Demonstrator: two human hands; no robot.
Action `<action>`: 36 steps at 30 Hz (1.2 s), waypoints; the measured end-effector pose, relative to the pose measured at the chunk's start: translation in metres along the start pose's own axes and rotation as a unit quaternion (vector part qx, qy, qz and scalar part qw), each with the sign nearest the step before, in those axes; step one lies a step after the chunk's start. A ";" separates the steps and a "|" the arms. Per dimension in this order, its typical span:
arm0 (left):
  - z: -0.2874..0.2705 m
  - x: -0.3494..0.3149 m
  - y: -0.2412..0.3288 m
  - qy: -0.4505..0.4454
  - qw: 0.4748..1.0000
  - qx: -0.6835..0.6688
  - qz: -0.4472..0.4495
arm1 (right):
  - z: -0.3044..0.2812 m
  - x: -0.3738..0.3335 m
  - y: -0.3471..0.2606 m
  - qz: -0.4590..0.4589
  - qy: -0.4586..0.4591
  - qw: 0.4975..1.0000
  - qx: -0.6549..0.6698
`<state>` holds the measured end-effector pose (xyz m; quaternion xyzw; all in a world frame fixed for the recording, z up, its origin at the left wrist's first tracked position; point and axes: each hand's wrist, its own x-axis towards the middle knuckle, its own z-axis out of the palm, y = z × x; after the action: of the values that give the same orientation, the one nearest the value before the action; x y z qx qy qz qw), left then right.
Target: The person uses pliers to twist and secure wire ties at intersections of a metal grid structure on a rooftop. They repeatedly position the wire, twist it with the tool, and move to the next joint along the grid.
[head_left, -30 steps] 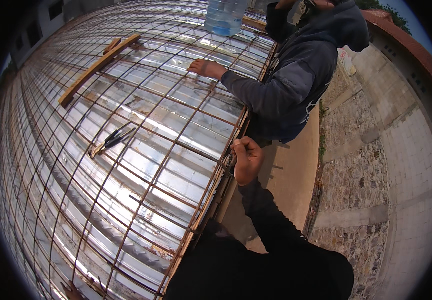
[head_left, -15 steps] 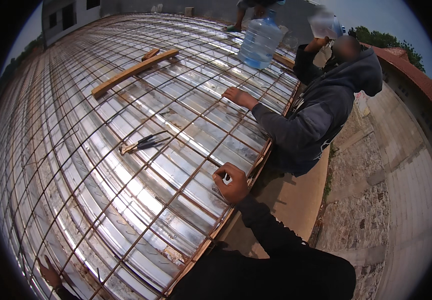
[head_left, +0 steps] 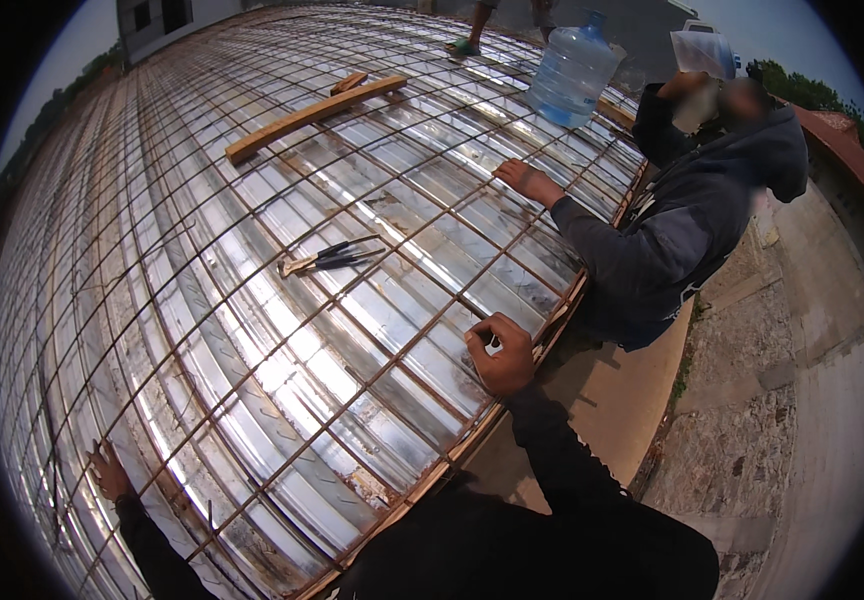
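Note:
My left hand (head_left: 109,473) lies at the lower left on the steel rebar mesh (head_left: 174,452), its fingers spread and nothing seen in them. Near the deck's right edge, my right hand (head_left: 502,355) is curled, thumb and forefinger forming a ring. Whatever its other fingers hold, if anything, is hidden; a bar of the mesh runs up to it. Beyond it to the left, pincers (head_left: 332,257) with dark handles rest on the mesh, apart from both hands. Shiny ribbed metal decking (head_left: 297,372) shows beneath the bars.
A co-worker (head_left: 642,245) in a dark hoodie stands past the deck edge, raising a translucent container (head_left: 704,54), other hand on the mesh. Farther off are a large blue water bottle (head_left: 572,75), a wooden beam (head_left: 317,118) and another person's legs (head_left: 482,28). Lower ground (head_left: 592,400) lies beyond the edge.
The whole view has shifted, so the scene sits farther right, and more of my left forearm shows. My right hand stays curled; the co-worker still holds the container up.

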<state>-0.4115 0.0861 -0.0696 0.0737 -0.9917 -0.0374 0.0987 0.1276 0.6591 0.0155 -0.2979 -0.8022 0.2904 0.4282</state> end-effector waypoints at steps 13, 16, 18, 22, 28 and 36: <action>-0.025 -0.036 0.025 -0.001 0.990 -0.077 0.121 | -0.002 -0.007 0.003 -0.042 0.066 0.997 -0.013; -0.033 -0.048 0.040 -0.018 0.994 -0.063 0.082 | -0.007 -0.005 -0.003 -0.038 0.041 0.998 -0.020; -0.041 -0.046 0.041 -0.012 0.995 -0.066 0.078 | -0.005 -0.001 -0.008 -0.022 0.024 0.999 0.007; -0.082 -0.062 0.073 -0.060 0.994 -0.032 0.083 | -0.020 0.023 -0.029 -0.041 -0.001 0.998 0.037; -0.115 -0.034 0.068 -0.181 0.976 0.049 0.107 | -0.021 0.058 -0.040 -0.092 -0.034 0.994 0.046; -0.120 -0.023 0.075 -0.215 0.950 0.050 0.219 | -0.057 0.045 -0.018 -0.032 -0.035 0.999 0.004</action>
<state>-0.3756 0.1567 0.0503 -0.1506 -0.9817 0.0200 -0.1148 0.1518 0.6921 0.0784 -0.2597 -0.8247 0.2900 0.4103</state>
